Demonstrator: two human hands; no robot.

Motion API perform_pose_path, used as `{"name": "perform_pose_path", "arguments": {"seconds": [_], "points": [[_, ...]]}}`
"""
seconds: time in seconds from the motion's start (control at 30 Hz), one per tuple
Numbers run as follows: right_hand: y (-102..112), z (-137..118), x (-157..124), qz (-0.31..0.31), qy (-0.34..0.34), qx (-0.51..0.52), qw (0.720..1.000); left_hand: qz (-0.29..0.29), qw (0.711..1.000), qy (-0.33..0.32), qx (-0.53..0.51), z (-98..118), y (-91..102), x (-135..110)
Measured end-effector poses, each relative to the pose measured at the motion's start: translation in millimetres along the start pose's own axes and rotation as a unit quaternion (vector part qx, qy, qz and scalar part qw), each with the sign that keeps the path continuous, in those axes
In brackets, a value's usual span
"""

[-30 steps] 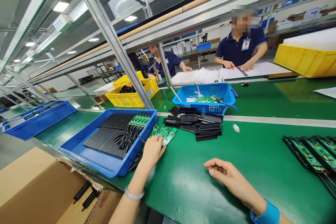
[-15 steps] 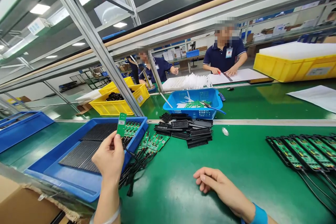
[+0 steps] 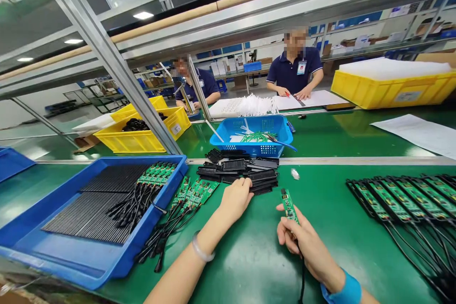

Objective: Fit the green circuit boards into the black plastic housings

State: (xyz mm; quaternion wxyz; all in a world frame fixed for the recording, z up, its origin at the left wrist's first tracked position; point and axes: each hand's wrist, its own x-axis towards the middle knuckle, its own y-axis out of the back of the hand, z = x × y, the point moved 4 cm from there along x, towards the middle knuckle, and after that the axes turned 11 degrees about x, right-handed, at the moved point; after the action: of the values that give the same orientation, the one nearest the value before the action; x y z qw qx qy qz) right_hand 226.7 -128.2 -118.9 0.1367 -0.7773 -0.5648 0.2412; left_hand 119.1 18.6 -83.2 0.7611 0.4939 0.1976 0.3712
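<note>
My right hand point(image 3: 306, 244) is closed on a small green circuit board point(image 3: 289, 205), held upright over the green table, its black cable point(image 3: 302, 280) hanging below the hand. My left hand point(image 3: 235, 199) reaches to the pile of black plastic housings point(image 3: 242, 173), its fingers curled at the pile's near edge; what they hold is hidden. A loose heap of green boards with black cables point(image 3: 192, 194) lies just left of that hand, beside the blue tray point(image 3: 71, 251).
The blue tray holds black ribbed sheets and more cabled boards point(image 3: 142, 190). A row of boards in black housings point(image 3: 402, 197) lies at right. A blue basket point(image 3: 249, 145) and yellow bins point(image 3: 142, 140) stand beyond. Two people work across the line.
The green board has passed from my left hand to my right. My left hand moved right from the blue tray to the black housings. The view shifted left.
</note>
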Motion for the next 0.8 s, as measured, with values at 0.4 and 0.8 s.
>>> {"name": "perform_pose_path", "arguments": {"seconds": [0.4,0.8], "points": [[-1,-15,4,-0.055,0.101,-0.188,0.976,-0.166,0.883,0.109,-0.426,-4,-36.0,-35],[8,3,9,-0.057,0.049,-0.179,0.981,-0.128,0.724,0.163,-0.658,-5,-43.5,-49]]}}
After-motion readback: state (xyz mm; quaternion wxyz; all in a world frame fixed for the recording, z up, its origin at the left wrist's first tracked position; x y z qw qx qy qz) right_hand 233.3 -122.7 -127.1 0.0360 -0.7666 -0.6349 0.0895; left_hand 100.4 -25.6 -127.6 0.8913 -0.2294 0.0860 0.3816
